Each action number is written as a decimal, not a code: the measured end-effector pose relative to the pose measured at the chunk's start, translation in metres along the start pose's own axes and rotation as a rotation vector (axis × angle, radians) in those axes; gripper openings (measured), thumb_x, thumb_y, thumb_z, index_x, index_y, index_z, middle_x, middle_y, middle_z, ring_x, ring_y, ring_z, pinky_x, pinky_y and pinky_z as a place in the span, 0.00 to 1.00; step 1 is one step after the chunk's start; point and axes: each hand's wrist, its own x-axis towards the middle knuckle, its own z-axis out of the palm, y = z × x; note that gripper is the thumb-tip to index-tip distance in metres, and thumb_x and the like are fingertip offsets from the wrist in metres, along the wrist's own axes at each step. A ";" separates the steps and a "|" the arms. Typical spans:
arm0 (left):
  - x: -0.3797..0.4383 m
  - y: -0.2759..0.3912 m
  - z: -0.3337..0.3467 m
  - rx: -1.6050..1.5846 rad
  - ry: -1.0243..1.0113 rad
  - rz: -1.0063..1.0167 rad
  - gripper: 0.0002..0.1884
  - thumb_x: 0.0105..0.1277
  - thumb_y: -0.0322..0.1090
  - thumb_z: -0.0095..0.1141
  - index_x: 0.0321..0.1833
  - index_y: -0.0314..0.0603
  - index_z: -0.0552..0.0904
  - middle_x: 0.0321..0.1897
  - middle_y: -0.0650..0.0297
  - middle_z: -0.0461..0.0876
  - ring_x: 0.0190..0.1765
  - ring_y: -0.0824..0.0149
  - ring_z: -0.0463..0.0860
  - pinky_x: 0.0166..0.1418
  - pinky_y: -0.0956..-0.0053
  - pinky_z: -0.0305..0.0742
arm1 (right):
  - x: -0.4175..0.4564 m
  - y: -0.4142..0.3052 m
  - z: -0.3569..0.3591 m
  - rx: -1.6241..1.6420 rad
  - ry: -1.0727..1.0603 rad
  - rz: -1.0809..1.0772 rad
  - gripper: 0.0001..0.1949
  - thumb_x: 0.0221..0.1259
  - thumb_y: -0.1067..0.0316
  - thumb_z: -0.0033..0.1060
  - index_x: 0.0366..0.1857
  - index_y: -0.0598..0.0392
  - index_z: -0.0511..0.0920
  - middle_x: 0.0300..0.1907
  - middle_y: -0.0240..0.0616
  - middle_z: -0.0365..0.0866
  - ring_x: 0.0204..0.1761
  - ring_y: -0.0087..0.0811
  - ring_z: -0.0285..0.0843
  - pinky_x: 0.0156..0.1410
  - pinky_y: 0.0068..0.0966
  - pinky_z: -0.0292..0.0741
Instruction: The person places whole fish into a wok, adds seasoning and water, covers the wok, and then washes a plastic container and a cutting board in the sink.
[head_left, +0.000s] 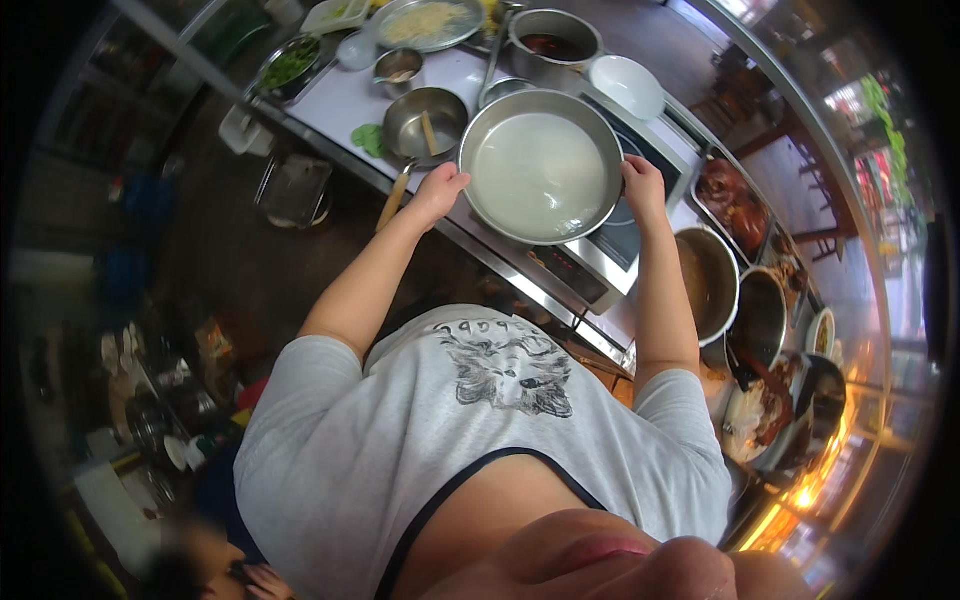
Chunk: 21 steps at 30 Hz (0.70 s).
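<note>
A round metal pan of cloudy, pale liquid is held out before me over the counter and an induction cooker. My left hand grips its left rim, the thumb resting over the edge. On the opposite side my right hand clasps the rim. Just beyond my left hand is a steel saucepan with a wooden-handled utensil inside. Its wooden handle juts past the counter edge near my left wrist. The pan hides part of the cooker.
A pot of dark liquid and a white bowl stand behind the pan. To the right are a tray of glossy brown meat and a large pot. Chopped greens sit far left. Another person's hand shows bottom left.
</note>
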 end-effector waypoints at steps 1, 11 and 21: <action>-0.013 0.004 -0.011 -0.018 0.014 -0.011 0.12 0.73 0.40 0.56 0.31 0.43 0.76 0.25 0.71 0.70 0.30 0.76 0.67 0.34 0.75 0.63 | -0.003 -0.009 0.009 0.001 -0.029 -0.002 0.16 0.66 0.62 0.57 0.50 0.60 0.85 0.40 0.48 0.89 0.42 0.36 0.87 0.51 0.30 0.78; -0.104 -0.072 -0.173 -0.178 0.256 -0.185 0.13 0.74 0.40 0.54 0.32 0.43 0.74 0.25 0.72 0.67 0.31 0.75 0.64 0.35 0.72 0.64 | -0.050 -0.131 0.191 0.184 -0.375 0.029 0.15 0.72 0.66 0.54 0.54 0.64 0.83 0.36 0.35 0.87 0.31 0.23 0.80 0.37 0.24 0.77; -0.168 -0.163 -0.432 -0.106 0.523 -0.165 0.13 0.74 0.40 0.54 0.34 0.39 0.73 0.27 0.68 0.69 0.34 0.73 0.66 0.40 0.70 0.66 | -0.081 -0.237 0.487 0.185 -0.619 -0.016 0.15 0.73 0.67 0.54 0.55 0.62 0.83 0.30 0.29 0.83 0.26 0.18 0.75 0.30 0.19 0.72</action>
